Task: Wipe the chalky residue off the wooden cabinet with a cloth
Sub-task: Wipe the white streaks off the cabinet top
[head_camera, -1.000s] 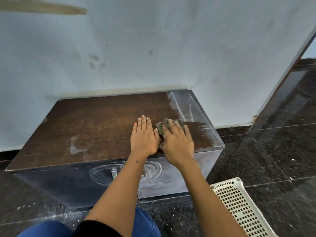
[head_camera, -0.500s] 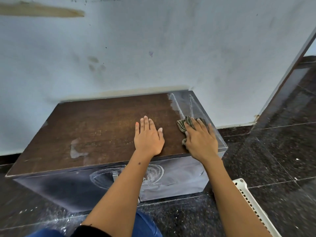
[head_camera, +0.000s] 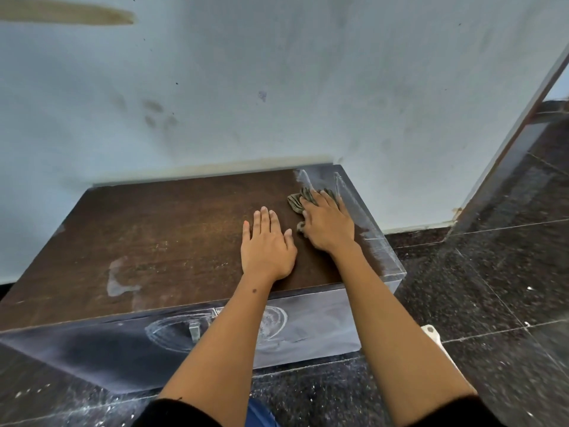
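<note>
A low wooden cabinet [head_camera: 160,241] stands against the wall, its brown top mostly dark. White chalky residue [head_camera: 354,211] covers a strip along the right edge and far right corner, and a pale smear [head_camera: 118,280] lies near the front left. My right hand [head_camera: 328,224] presses a crumpled grey-green cloth [head_camera: 298,201] flat on the top at the inner edge of the chalky strip, fingers straight over it. My left hand [head_camera: 266,245] rests flat on the wood just left of it. Chalk swirls mark the cabinet's dark front [head_camera: 308,328].
A pale blue wall [head_camera: 277,87] rises directly behind the cabinet. Dark speckled floor tiles [head_camera: 492,272] spread to the right, dusted with white specks in front. A corner of a white plastic basket [head_camera: 431,332] shows behind my right forearm. A door frame [head_camera: 523,118] runs up the right side.
My right hand has slid the cloth from the front middle of the top out to the right edge, then farther back toward the far right corner. My left hand has stayed put.
</note>
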Demonstrator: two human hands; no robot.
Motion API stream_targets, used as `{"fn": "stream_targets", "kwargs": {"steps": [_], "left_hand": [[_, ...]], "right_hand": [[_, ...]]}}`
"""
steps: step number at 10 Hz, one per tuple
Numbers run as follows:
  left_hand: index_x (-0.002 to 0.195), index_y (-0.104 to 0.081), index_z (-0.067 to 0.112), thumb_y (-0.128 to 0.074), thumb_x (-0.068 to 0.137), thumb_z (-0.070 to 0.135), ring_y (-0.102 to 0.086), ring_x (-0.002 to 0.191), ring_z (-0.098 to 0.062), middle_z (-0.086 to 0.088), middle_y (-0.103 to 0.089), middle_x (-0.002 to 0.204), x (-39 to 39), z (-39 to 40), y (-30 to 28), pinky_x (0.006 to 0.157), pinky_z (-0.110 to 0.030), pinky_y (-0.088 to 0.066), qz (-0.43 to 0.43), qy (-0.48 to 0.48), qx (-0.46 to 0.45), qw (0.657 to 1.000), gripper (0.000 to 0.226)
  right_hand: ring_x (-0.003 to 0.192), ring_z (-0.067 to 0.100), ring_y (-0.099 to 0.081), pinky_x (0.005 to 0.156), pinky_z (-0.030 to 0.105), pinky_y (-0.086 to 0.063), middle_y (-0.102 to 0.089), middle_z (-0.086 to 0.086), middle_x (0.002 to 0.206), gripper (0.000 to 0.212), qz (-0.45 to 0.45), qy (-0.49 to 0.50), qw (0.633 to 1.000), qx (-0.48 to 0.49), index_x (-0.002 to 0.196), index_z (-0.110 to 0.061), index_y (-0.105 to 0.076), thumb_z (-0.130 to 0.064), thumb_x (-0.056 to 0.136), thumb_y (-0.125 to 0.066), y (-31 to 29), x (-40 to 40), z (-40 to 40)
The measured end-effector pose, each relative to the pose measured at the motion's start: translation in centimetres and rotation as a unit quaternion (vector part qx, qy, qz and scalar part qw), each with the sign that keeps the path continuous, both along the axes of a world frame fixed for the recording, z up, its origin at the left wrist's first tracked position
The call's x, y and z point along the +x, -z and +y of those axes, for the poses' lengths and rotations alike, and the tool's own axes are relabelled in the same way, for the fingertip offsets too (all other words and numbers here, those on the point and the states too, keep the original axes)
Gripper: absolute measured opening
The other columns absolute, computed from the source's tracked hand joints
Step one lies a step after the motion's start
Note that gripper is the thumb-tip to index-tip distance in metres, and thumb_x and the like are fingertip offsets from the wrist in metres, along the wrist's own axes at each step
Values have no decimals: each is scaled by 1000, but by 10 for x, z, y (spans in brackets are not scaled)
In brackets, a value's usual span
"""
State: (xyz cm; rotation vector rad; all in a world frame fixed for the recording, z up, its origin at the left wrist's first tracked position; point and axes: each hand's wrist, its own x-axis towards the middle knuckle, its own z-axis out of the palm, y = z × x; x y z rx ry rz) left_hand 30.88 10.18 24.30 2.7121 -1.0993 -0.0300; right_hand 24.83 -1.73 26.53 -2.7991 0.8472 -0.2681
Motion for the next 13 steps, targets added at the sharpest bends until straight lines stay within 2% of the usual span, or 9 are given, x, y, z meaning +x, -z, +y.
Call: {"fn": "stream_targets", "kwargs": {"steps": [2,4,5,6,8,9,11,13], "left_hand": [[150,-5,8,-14,100,40,4,146,-21,-9,0,158,0,-1,3,117,-40,4,-9,-5,-2,1000,60],[150,-6,7,-15,100,39,3,146,-22,-9,-1,158,-1,-1,1,118,-40,3,-9,-7,3,1000,60],[150,-6,7,-15,100,39,3,146,-22,-10,-1,158,-2,0,-1,118,-41,3,-5,-4,3,1000,60],[150,-6,7,-15,100,39,3,146,-21,-10,-1,158,-2,0,-1,118,-40,3,-2,-4,3,1000,60],[150,-6,7,-14,100,39,3,146,-21,-9,-1,158,-2,-1,1,119,-40,2,-15,-5,-3,1000,60],[150,-7,8,-14,100,39,2,146,-22,-9,-2,158,-2,-1,2,118,-40,1,-19,-8,-3,1000,60],[150,-6,6,-15,100,38,2,146,-22,-10,-1,158,-3,0,-3,118,-41,1,-6,-2,2,1000,60],[150,-6,7,-15,100,39,3,146,-22,-10,-1,158,-3,0,-3,119,-41,1,-5,-1,-4,1000,60]], "right_hand": [[142,18,-24,117,41,-11,-34,0,151,48,-66,27,996,-47,138,-24,-45,-33,91,-36,20,-74,54],[145,18,-10,119,41,-7,-18,0,156,51,-20,29,999,-18,145,-23,-31,-33,96,-37,9,-21,19],[145,20,-8,119,42,-7,-16,2,157,52,4,25,1000,-2,146,-22,-30,-34,96,-38,1,6,0],[145,19,-9,119,41,-6,-18,2,156,51,-3,23,1000,-2,146,-22,-30,-34,97,-37,1,1,4],[144,16,-16,118,40,-8,-25,-1,154,48,-46,35,997,-45,142,-25,-36,-34,95,-34,19,-70,52],[144,16,-13,118,39,-8,-22,-2,155,48,-39,43,998,-32,143,-26,-35,-34,95,-34,19,-63,47],[145,20,-9,119,42,-7,-19,3,156,49,-7,20,1000,4,144,-20,-32,-32,97,-37,-1,8,2],[145,18,-12,119,40,-7,-21,2,155,48,-41,35,998,-13,144,-23,-34,-34,96,-34,11,-29,26]]}}
